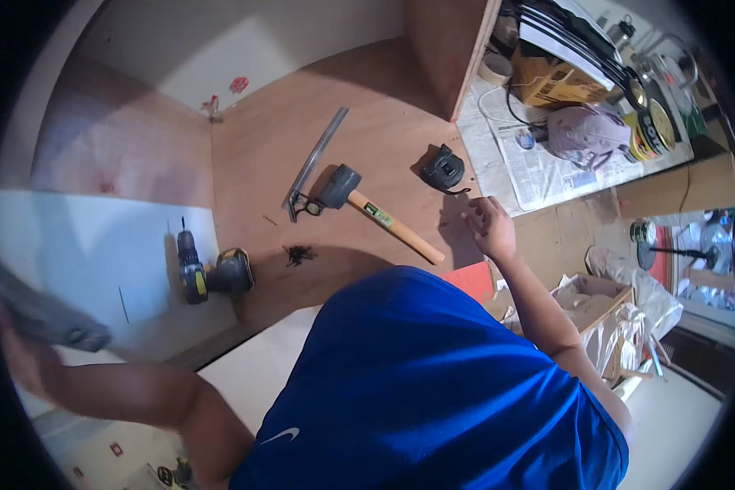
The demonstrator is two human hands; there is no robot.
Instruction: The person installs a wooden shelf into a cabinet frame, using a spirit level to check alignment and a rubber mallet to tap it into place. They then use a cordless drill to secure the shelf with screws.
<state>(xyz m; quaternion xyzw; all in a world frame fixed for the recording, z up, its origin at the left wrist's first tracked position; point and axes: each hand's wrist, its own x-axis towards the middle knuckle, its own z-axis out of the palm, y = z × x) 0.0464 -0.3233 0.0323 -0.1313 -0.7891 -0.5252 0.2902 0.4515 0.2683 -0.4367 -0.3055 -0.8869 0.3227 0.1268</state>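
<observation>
My left hand [26, 353] is at the far left, dim and partly blurred, closed against a long grey flat bar-like thing [53, 314] whose kind I cannot make out. My right hand [492, 229] hovers near the right edge of the wooden panel, fingers loosely bent and apart, with nothing in it. Just beyond it lies a black tape measure [444, 169]. A mallet [396, 227] with a black head and wooden handle rests mid-panel. Beside its head is a combination square [318, 159] with a steel blade. A small pile of dark screws [300, 256] lies nearer to me.
A cordless drill [194, 268] lies on the white surface at left. An upright wooden panel [449, 57] stands at the back. On the right, a newspaper-covered table [539, 184] bears a cloth bag [584, 135] and a cardboard box [551, 82]. A wooden crate [608, 290] with plastic sits below.
</observation>
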